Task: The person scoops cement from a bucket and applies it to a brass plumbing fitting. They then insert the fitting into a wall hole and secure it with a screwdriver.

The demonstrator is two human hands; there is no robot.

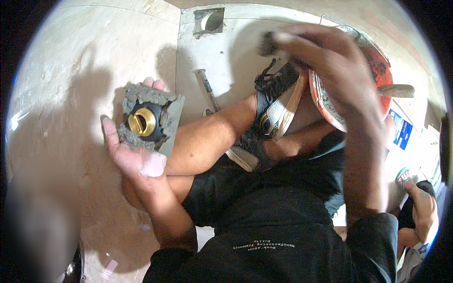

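On the palm of my left hand (137,158) rests a square floor drain (176,120), its underside turned up. Grey wet mortar (141,96) rings the black collar, and a brass-coloured round core (142,122) stands in the middle. My left fingers curl around its edges, with fingertips showing past the far side. My right hand (321,49) is raised near the bucket and smeared by motion. A dark grey lump of mortar (269,43) sits at its closed fingertips. Below that hand stands a red bucket (384,70) with mortar inside, partly hidden by my forearm.
A wooden tool handle (396,90) juts from the bucket. A hammer (207,89) lies on the floor beside my crossed legs. Farther off, a square cutout (209,21) exposes a pipe opening. Another person's leg (422,207) shows at right; a blurred shape (42,221) fills the lower left.
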